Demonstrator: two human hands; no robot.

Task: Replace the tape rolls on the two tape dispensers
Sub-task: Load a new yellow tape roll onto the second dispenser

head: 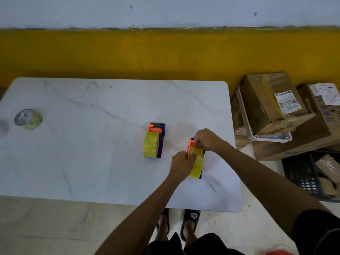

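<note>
Two purple-and-orange tape dispensers stand on the white marble table point(92, 144). The left dispenser point(156, 139) carries a yellowish tape roll and nobody touches it. The right dispenser point(196, 162) also carries a yellow roll, and both my hands are on it. My left hand point(181, 165) grips its left side, thumb on the roll. At its orange front end, my right hand point(207, 139) pinches something with closed fingers; whether that is the tape end or the orange part, I cannot tell. A loose tape roll point(28, 119) lies at the table's far left.
Cardboard boxes point(276, 107) and a white plastic basket point(257, 133) are stacked on the floor right of the table. A black crate point(303, 173) sits below them. A yellow wall band runs behind the table. My feet in black sandals stand at the table's near edge.
</note>
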